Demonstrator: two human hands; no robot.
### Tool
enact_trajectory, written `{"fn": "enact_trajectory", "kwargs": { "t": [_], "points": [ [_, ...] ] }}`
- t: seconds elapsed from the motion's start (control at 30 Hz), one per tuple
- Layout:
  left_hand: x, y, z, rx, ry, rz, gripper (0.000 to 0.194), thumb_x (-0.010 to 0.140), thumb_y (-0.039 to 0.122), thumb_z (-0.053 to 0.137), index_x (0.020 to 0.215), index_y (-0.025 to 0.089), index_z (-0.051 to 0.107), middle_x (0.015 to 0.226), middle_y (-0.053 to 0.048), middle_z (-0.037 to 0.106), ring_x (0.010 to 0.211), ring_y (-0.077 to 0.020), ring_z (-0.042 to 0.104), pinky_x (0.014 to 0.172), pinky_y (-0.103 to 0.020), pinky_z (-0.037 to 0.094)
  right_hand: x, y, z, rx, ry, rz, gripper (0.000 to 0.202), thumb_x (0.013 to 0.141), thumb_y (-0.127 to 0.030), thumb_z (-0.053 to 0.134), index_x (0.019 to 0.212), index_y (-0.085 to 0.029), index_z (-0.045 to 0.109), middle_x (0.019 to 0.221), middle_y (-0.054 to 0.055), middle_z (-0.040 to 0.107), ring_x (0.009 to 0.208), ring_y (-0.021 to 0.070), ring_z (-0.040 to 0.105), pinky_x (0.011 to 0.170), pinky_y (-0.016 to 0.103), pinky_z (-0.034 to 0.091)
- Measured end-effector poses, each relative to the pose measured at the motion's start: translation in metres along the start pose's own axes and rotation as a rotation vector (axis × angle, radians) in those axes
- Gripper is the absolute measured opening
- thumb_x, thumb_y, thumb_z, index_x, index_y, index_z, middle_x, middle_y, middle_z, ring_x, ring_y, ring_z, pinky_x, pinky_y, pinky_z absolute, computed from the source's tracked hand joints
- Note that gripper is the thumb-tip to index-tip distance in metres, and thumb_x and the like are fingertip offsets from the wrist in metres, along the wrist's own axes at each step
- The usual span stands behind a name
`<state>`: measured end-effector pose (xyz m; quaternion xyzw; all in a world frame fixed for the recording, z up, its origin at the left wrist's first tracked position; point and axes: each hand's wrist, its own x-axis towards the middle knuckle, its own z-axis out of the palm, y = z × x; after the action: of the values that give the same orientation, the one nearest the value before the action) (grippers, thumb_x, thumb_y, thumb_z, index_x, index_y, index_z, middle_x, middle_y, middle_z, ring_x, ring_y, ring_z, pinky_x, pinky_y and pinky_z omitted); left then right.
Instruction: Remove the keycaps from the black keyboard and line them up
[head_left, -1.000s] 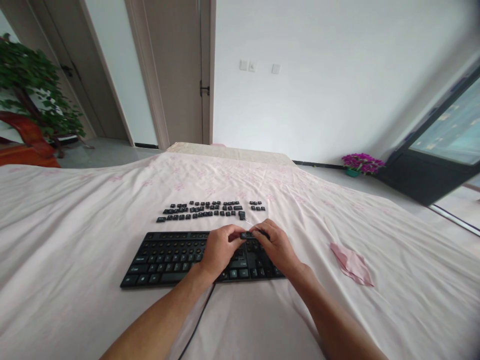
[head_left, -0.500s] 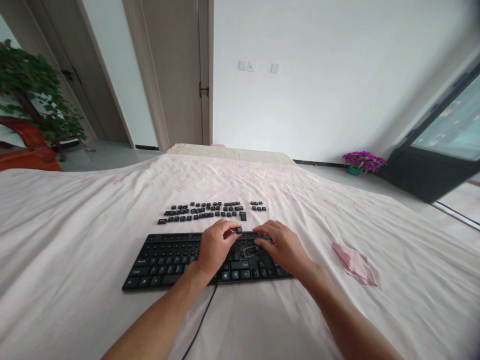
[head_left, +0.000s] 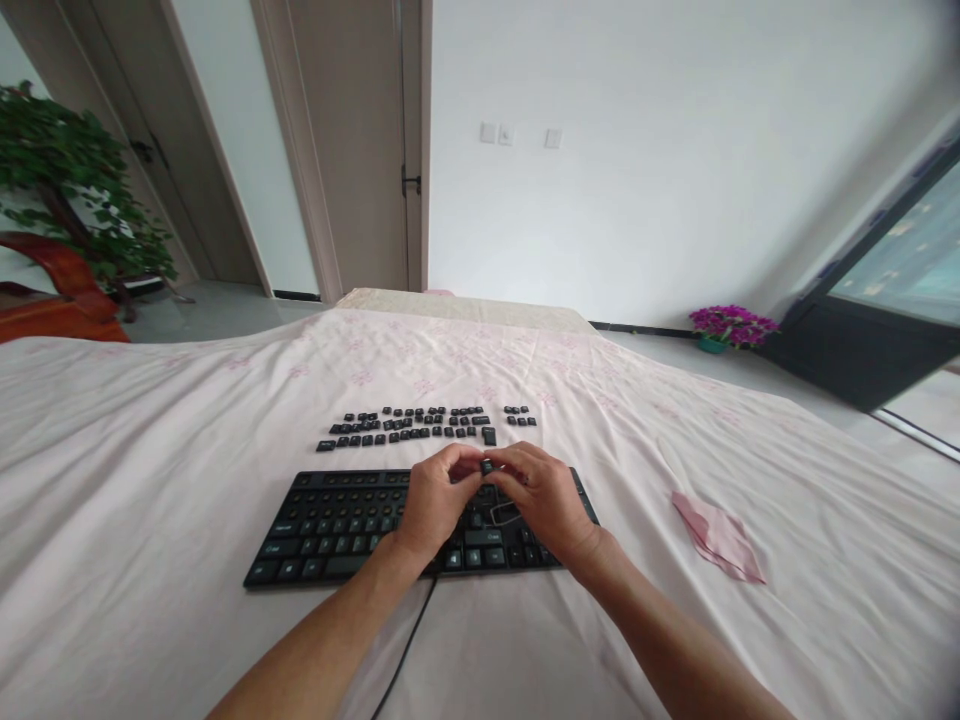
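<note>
Just above the back edge of a black keyboard [head_left: 337, 525], a small black keycap [head_left: 487, 466] sits between my two hands. My left hand [head_left: 442, 490] pinches it from the left with thumb and fingertips. From the other side, the thumb and fingertips of my right hand [head_left: 541, 495] are closed on it too. A thin wire loop [head_left: 505, 514] shows below my right fingers, over the keys; whether that hand holds it or it rests there, I cannot tell. On the left and upper keyboard, several key positions are bare of caps. My hands cover part of the right side.
Several loose keycaps [head_left: 409, 435] lie in rows on the pink cloth [head_left: 225, 450] behind the keyboard. A smaller group [head_left: 519, 415] lies to their right. A folded pink cloth [head_left: 718, 538] is on the right. The keyboard cable [head_left: 409, 645] runs toward me.
My right hand has moved left and closed its fingertips on the keycap, which my left hand was holding alone. The view has shifted slightly.
</note>
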<state>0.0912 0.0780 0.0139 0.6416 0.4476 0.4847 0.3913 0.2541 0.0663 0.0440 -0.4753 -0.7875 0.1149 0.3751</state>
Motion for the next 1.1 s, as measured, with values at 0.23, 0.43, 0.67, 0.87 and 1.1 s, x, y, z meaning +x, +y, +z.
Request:
{"fn": "enact_trajectory", "kwargs": {
  "t": [0.23,0.43,0.67,0.87,1.1],
  "points": [
    [0.014,0.001,-0.020,-0.016,-0.066,-0.111,0.030,0.074,0.020,0.066,0.102,0.018,0.054,0.090,-0.005,0.073,0.083,-0.0169,0.069,0.078,-0.030,0.054,0.013,0.037,-0.015,-0.018,0.014,0.068,0.013,0.083,-0.027,0.065,0.093,-0.027,0.073,0.087,0.002,0.069,0.078,0.0175,0.064,0.073,0.029,0.048],
    [0.021,-0.019,-0.078,0.343,-0.131,-0.052,0.018,0.077,0.024,0.060,0.094,0.020,0.065,0.094,-0.003,0.072,0.086,-0.0184,0.067,0.081,-0.032,0.053,0.045,0.111,-0.033,-0.209,-0.073,0.248,0.016,0.078,-0.033,0.068,0.090,-0.027,0.076,0.087,0.001,0.070,0.073,0.0168,0.063,0.068,0.028,0.045],
    [0.008,-0.042,-0.091,0.554,-0.128,0.009,0.019,0.083,0.028,0.053,0.092,0.025,0.069,0.098,0.000,0.072,0.094,-0.0204,0.065,0.087,-0.032,0.049,0.063,0.139,-0.009,-0.273,-0.234,0.200,0.017,0.077,-0.031,0.069,0.092,-0.028,0.076,0.088,0.000,0.071,0.081,0.0186,0.064,0.071,0.027,0.044],
    [0.009,-0.040,-0.087,0.598,-0.158,0.010,0.021,0.086,0.029,0.048,0.090,0.025,0.069,0.096,-0.001,0.071,0.092,-0.0204,0.063,0.086,-0.032,0.048,0.065,0.142,-0.002,-0.320,-0.275,0.175,0.017,0.078,-0.030,0.069,0.093,-0.028,0.076,0.093,0.000,0.072,0.085,0.0198,0.065,0.072,0.027,0.044],
    [0.009,-0.039,-0.087,0.610,-0.172,0.011,0.022,0.087,0.029,0.047,0.090,0.025,0.069,0.096,-0.001,0.070,0.093,-0.0198,0.063,0.087,-0.032,0.046,0.064,0.145,0.000,-0.302,-0.301,0.209,0.018,0.078,-0.029,0.068,0.095,-0.027,0.076,0.096,0.000,0.073,0.089,0.0210,0.066,0.076,0.028,0.046]
  ]
}}
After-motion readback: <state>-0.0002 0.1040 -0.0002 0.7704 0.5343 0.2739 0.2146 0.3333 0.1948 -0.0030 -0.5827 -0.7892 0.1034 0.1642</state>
